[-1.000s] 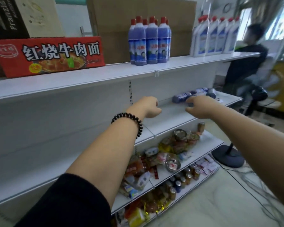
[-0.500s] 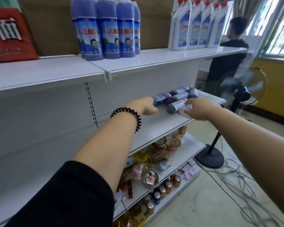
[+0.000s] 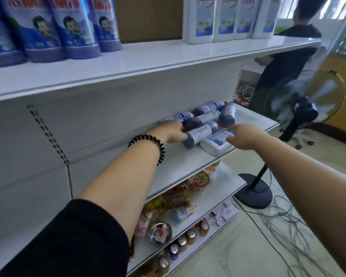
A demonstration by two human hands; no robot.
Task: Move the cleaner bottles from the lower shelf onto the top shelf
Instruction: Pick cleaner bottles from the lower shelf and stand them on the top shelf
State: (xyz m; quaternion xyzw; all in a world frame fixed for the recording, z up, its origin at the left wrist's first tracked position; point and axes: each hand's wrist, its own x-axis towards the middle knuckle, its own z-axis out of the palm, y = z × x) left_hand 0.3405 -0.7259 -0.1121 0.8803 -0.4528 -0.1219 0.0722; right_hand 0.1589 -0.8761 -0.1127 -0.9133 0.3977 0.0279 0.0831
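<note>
Several blue cleaner bottles [image 3: 205, 118] lie in a heap on the lower shelf [image 3: 180, 162]. A white cleaner bottle [image 3: 215, 143] lies flat at the front of the heap. My left hand [image 3: 171, 132] reaches the base end of the nearest blue bottle [image 3: 198, 134] and touches it, fingers loosely curled. My right hand [image 3: 242, 136] rests on the white bottle's right side, fingers bent over it. On the top shelf [image 3: 140, 62] stand upright blue bottles [image 3: 54, 31] on the left and white bottles [image 3: 224, 19] on the right.
A cardboard box [image 3: 148, 17] stands between the two bottle groups on the top shelf. Below are shelves of jars, snacks and cans [image 3: 180, 196]. A standing fan [image 3: 300, 112] and loose cables [image 3: 288, 222] occupy the floor at right. A person in black [image 3: 286, 62] stands beyond the shelf end.
The view has closed in on the heap of bottles. Both hands have moved forward onto it, the left to a blue bottle, the right onto the white one.
</note>
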